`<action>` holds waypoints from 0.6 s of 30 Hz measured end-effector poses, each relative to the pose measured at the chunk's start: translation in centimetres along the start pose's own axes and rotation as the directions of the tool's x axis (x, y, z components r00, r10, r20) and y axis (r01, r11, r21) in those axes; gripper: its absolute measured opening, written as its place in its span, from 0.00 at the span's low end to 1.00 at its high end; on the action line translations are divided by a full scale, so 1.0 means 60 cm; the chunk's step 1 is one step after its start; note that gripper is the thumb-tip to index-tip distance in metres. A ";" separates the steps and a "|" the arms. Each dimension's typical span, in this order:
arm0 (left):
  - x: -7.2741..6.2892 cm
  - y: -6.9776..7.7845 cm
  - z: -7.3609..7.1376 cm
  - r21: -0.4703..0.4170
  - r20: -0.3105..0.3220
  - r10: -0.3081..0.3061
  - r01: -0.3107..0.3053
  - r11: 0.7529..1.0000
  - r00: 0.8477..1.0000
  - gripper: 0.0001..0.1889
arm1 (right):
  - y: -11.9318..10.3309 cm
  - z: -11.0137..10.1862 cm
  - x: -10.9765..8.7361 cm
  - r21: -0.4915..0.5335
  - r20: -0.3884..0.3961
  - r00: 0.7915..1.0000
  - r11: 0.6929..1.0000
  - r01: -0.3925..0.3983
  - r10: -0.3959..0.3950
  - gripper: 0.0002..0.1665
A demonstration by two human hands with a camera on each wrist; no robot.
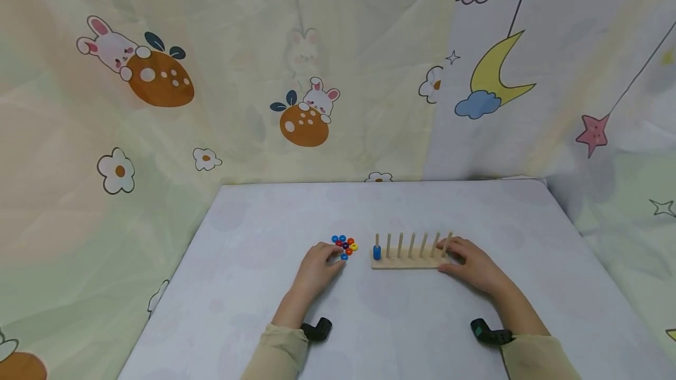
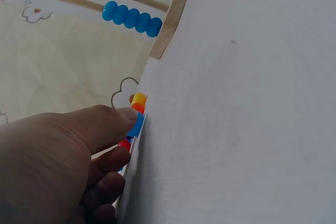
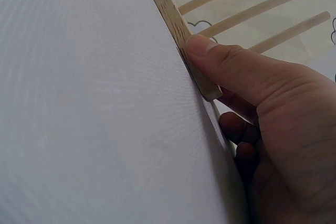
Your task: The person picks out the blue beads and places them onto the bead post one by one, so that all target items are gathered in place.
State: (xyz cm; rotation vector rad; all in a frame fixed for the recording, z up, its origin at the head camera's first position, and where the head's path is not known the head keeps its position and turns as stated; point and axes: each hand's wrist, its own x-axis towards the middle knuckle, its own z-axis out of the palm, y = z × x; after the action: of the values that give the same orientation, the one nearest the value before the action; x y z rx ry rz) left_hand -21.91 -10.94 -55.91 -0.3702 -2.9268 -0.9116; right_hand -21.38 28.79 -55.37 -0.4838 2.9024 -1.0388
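Observation:
My left hand is at a small pile of coloured beads, its thumb and forefinger spread around a blue bead. In the left wrist view the thumb tip overlaps that blue bead, and the forefinger is mostly hidden behind it. To the right stands a wooden peg board with a row of upright pegs. Several blue beads are stacked on its leftmost peg; the other pegs are bare. My right hand grips the board's right end, thumb on the front edge, fingers behind.
The other loose beads, red, orange, yellow, blue and dark ones, lie close together left of the board. A white cloth covers the table. Behind it hangs a printed curtain with rabbits and flowers.

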 end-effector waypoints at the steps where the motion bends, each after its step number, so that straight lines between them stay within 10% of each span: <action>1: 0.001 0.000 0.000 0.004 -0.002 0.000 0.000 1.000 1.000 0.16 | 0.000 0.000 0.000 -0.001 -0.004 1.000 1.000 0.000 0.000 0.31; 18: 0.008 0.000 0.009 0.072 -0.024 0.005 -0.003 0.997 1.000 0.14 | 0.003 0.003 0.001 -0.011 -0.023 1.000 1.000 0.001 -0.002 0.30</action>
State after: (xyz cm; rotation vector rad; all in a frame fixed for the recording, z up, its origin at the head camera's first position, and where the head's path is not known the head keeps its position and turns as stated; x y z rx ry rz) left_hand -22.36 -10.53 -56.27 -0.3585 -2.9263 -0.8012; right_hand -21.44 28.81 -55.59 -0.4778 2.9294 -1.0361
